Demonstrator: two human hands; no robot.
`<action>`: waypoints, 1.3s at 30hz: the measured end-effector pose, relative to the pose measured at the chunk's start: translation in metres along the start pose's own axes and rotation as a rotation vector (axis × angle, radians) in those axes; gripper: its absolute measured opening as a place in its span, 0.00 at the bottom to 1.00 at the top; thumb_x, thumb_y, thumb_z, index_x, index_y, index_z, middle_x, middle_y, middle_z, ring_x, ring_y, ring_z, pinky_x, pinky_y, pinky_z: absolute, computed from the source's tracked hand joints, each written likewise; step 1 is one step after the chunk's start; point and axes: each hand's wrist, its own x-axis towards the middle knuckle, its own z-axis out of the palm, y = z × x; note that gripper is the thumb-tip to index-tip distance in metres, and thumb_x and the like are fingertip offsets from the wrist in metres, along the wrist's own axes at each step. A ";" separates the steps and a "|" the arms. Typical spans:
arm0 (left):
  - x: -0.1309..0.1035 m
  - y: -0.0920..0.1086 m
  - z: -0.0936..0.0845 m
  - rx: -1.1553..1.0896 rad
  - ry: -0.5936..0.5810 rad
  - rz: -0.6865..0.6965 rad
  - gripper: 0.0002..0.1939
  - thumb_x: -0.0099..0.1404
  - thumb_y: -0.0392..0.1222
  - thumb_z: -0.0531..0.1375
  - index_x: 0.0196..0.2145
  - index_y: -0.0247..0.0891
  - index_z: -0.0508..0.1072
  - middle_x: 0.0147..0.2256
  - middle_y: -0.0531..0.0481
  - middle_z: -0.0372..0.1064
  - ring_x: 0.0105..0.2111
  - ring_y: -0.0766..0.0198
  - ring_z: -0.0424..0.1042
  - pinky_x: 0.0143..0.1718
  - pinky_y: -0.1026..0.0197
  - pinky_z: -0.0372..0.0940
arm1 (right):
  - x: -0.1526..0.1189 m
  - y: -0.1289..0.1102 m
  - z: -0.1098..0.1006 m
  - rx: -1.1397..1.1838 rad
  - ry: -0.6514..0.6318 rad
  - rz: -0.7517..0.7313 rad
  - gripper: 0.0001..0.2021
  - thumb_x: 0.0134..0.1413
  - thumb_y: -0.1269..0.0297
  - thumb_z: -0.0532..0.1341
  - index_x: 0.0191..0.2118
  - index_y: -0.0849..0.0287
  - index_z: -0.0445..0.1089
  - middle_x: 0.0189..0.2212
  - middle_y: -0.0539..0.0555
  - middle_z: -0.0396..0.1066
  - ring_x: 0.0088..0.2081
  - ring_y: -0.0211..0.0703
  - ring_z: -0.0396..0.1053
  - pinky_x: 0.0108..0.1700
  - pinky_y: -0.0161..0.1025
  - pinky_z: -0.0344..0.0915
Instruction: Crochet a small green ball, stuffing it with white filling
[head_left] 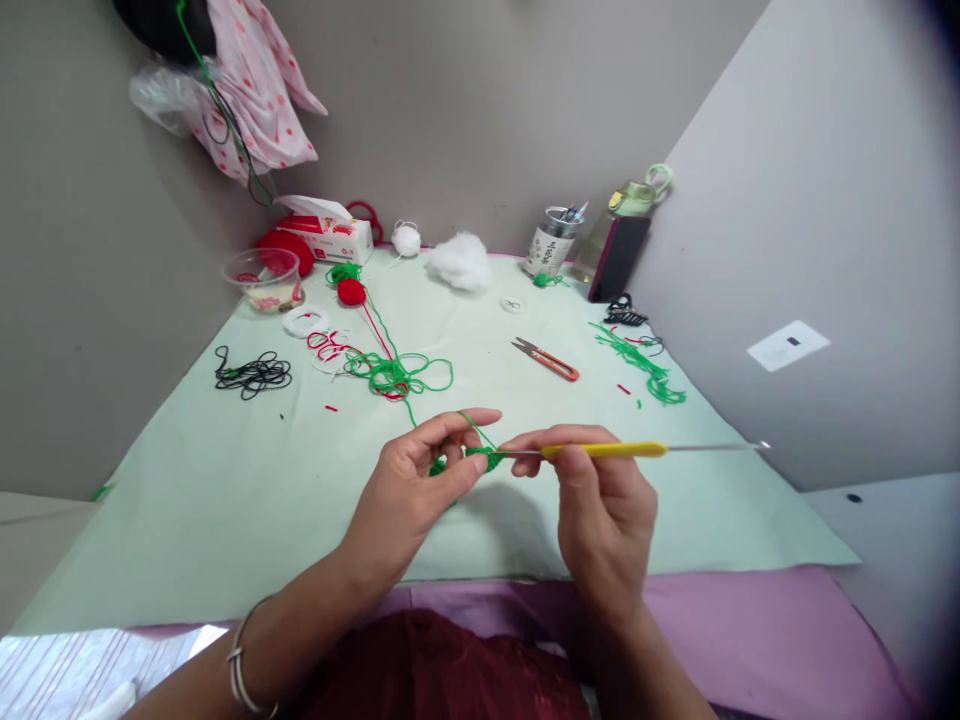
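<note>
My left hand (420, 485) pinches a small piece of green crochet work (491, 459) between thumb and fingers, and a green strand runs over its raised index finger. My right hand (600, 500) is closed around the yellow handle of a double-ended crochet hook (622, 450). The hook's left tip meets the green piece; its other metal end points right. From the left hand a green strand leads back to a loose tangle of green yarn (390, 375) on the table. Part of the green piece is hidden behind the left fingers.
Orange thread snips (546, 359) lie beyond my hands. A black cord bundle (253, 373), a plastic tub (264, 283) and a red yarn ball (351, 292) are left. White stuffing (459, 263), a pen can (551, 243), a phone (619, 260) and green scraps (645, 365) lie farther back and right.
</note>
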 end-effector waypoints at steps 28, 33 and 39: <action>-0.006 -0.004 0.012 0.044 0.135 0.093 0.16 0.63 0.39 0.71 0.49 0.49 0.83 0.38 0.55 0.73 0.32 0.68 0.61 0.39 0.64 0.60 | -0.015 0.012 0.000 -0.433 -0.072 -0.444 0.22 0.66 0.76 0.61 0.60 0.48 0.73 0.44 0.54 0.81 0.40 0.45 0.79 0.39 0.43 0.77; 0.000 0.001 0.011 -0.397 -0.068 -0.213 0.25 0.61 0.43 0.73 0.56 0.45 0.80 0.32 0.55 0.70 0.32 0.70 0.63 0.39 0.65 0.60 | -0.014 0.013 0.002 -0.417 0.038 -0.443 0.16 0.66 0.73 0.61 0.53 0.49 0.78 0.43 0.56 0.80 0.40 0.47 0.78 0.37 0.44 0.76; 0.000 0.007 0.006 -0.358 -0.051 -0.167 0.20 0.60 0.41 0.73 0.51 0.45 0.83 0.32 0.55 0.69 0.35 0.69 0.65 0.40 0.67 0.59 | -0.004 0.005 0.007 0.134 0.082 -0.013 0.11 0.71 0.66 0.58 0.42 0.53 0.79 0.36 0.53 0.78 0.33 0.40 0.73 0.36 0.41 0.72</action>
